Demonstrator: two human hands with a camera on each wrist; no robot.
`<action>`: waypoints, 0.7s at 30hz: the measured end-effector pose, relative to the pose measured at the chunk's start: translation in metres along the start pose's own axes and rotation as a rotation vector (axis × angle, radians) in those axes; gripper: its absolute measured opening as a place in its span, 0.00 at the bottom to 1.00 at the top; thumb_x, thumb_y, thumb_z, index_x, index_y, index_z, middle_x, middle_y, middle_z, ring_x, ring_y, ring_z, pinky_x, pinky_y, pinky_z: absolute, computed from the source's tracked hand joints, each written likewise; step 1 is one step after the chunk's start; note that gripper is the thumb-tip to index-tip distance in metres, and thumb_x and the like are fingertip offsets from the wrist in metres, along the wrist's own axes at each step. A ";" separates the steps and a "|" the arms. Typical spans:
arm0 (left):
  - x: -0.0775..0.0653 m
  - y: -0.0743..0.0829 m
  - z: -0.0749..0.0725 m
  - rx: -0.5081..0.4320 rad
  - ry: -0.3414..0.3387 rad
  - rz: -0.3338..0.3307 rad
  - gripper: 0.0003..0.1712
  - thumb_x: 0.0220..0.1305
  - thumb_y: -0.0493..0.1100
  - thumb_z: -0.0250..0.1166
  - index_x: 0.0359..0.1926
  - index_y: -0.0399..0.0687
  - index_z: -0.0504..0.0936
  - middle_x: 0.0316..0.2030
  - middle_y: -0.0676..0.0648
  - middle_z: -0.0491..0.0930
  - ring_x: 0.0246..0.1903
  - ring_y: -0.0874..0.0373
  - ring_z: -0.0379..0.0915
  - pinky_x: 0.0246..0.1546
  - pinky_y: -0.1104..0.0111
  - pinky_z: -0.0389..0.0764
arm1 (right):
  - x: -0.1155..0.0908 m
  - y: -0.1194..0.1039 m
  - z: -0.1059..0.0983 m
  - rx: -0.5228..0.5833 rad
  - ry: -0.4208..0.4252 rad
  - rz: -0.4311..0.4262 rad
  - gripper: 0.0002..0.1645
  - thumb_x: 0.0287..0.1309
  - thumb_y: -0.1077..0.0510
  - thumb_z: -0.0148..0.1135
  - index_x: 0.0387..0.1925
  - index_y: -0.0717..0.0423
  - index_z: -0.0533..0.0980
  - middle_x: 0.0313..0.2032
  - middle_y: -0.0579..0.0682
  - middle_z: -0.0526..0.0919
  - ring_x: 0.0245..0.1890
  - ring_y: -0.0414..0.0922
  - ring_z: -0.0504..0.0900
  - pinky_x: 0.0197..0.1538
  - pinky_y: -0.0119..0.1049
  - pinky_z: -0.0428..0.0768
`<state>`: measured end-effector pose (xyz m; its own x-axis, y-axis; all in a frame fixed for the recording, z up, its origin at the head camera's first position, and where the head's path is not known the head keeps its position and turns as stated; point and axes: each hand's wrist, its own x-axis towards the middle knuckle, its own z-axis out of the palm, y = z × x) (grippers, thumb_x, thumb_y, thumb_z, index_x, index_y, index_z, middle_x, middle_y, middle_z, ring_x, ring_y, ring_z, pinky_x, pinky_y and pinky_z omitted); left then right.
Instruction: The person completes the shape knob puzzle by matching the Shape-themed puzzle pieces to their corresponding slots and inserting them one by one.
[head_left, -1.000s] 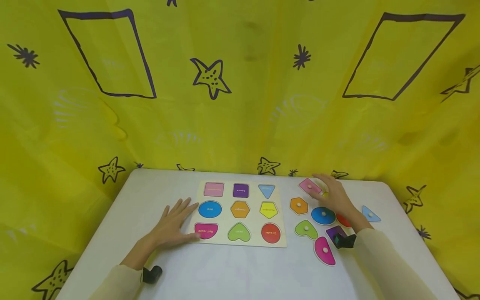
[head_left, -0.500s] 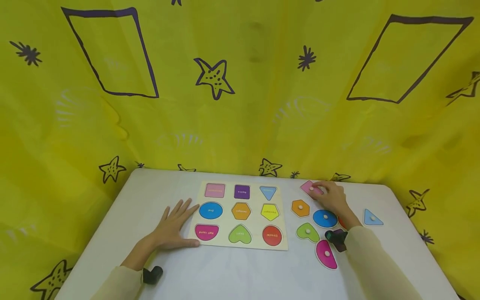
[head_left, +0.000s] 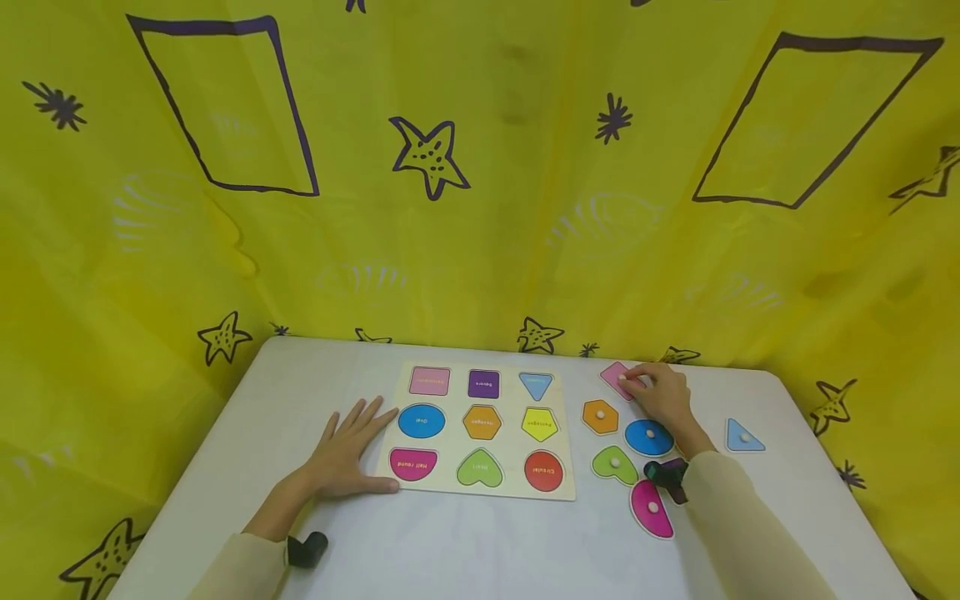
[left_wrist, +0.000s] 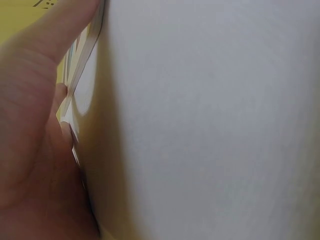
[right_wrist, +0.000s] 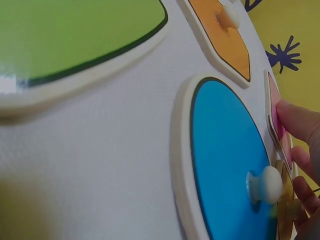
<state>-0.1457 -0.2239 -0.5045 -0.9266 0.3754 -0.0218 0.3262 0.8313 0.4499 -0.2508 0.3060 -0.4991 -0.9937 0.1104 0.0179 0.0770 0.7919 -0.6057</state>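
A wooden puzzle board with coloured, labelled shapes lies on the white table. My left hand rests at its left edge, fingers spread and straight; the left wrist view shows the thumb against the board's edge. At the back right, my right hand pinches the knob of a pink rectangular puzzle piece, which lies on the table. The right wrist view shows the thumb at the pink piece and a yellow piece under the other fingers. The right hand and forearm hide the red piece.
Around the right hand lie knobbed pieces: an orange hexagon, a blue oval, a green heart, a magenta half round, a partly covered purple piece and a light blue triangle. A yellow curtain hangs behind.
My right hand has come down onto the pink rectangle, its fingers drawing together at the knob. The piece is slightly turned. The left hand has stayed at the board.
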 end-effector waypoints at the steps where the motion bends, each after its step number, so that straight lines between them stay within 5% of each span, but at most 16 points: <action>1: 0.000 0.000 0.000 -0.004 0.004 0.004 0.64 0.44 0.74 0.75 0.78 0.52 0.63 0.79 0.37 0.52 0.78 0.32 0.39 0.71 0.29 0.35 | 0.000 0.000 0.001 0.004 0.003 0.005 0.20 0.67 0.50 0.68 0.50 0.62 0.84 0.62 0.71 0.75 0.65 0.72 0.64 0.64 0.74 0.59; 8: -0.002 0.001 0.001 -0.032 0.025 0.027 0.64 0.44 0.73 0.76 0.78 0.51 0.64 0.79 0.36 0.53 0.77 0.30 0.40 0.70 0.28 0.36 | 0.001 -0.005 0.003 0.014 0.028 -0.005 0.19 0.68 0.53 0.67 0.49 0.65 0.83 0.61 0.71 0.76 0.65 0.71 0.66 0.64 0.75 0.57; 17: -0.002 0.000 0.002 -0.010 -0.001 -0.004 0.64 0.44 0.73 0.75 0.79 0.53 0.63 0.80 0.38 0.52 0.78 0.32 0.39 0.71 0.29 0.35 | -0.005 -0.012 0.001 0.019 0.057 -0.048 0.19 0.68 0.53 0.67 0.51 0.65 0.83 0.54 0.69 0.80 0.53 0.65 0.75 0.58 0.64 0.73; 21: -0.003 0.000 0.002 -0.034 0.031 0.021 0.64 0.43 0.74 0.75 0.78 0.52 0.64 0.79 0.36 0.54 0.77 0.31 0.40 0.70 0.28 0.35 | -0.008 -0.019 -0.004 0.073 0.040 -0.044 0.20 0.70 0.51 0.66 0.53 0.63 0.83 0.57 0.68 0.77 0.57 0.65 0.72 0.61 0.65 0.72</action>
<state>-0.1429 -0.2241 -0.5060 -0.9253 0.3790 0.0151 0.3391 0.8089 0.4802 -0.2445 0.2920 -0.4846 -0.9918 0.1014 0.0773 0.0253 0.7507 -0.6601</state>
